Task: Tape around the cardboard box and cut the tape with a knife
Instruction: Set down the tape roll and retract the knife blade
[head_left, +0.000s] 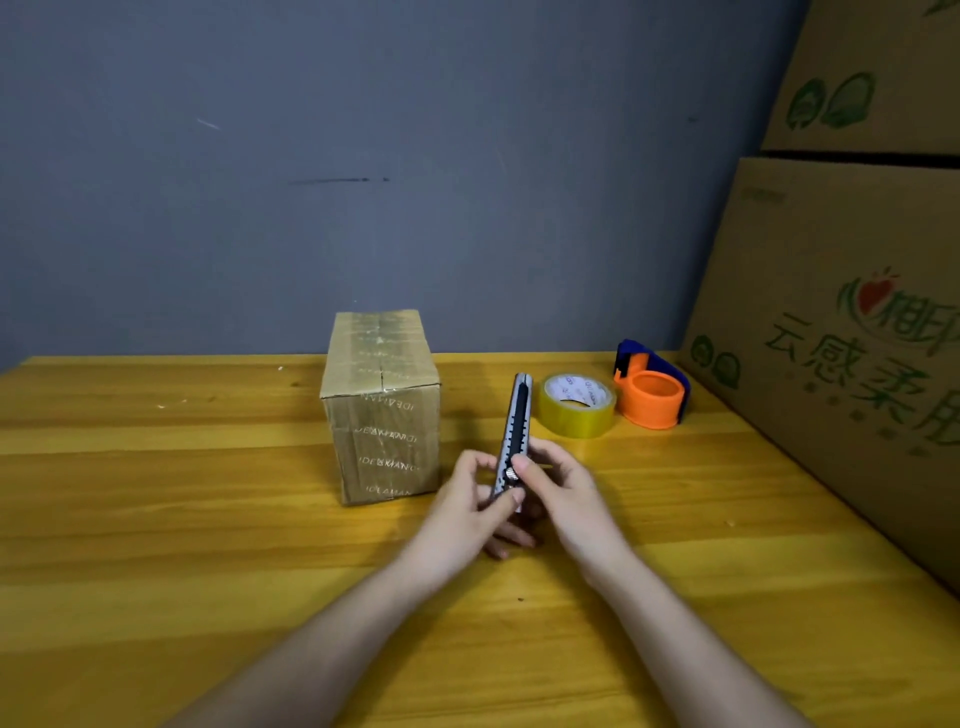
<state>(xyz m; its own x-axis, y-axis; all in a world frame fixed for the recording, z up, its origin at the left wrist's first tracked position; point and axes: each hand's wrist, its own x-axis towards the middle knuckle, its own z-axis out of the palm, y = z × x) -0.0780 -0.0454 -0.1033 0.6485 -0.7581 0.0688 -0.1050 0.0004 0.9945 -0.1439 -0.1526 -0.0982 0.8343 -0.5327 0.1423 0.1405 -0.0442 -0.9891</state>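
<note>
A small cardboard box (382, 405) stands on the wooden table (156, 519), with clear tape over its top and front face. Just right of it I hold a grey and black utility knife (516, 426) upright with both hands. My left hand (470, 504) grips its lower end from the left. My right hand (558, 488) holds it from the right, thumb on the slider knob. No blade shows at the knife's top. A roll of yellowish clear tape (575, 405) lies flat behind my hands.
An orange and blue tape dispenser (652, 385) sits right of the roll. Large printed cardboard cartons (841, 322) stack along the table's right edge. A grey wall (363, 156) rises behind the table.
</note>
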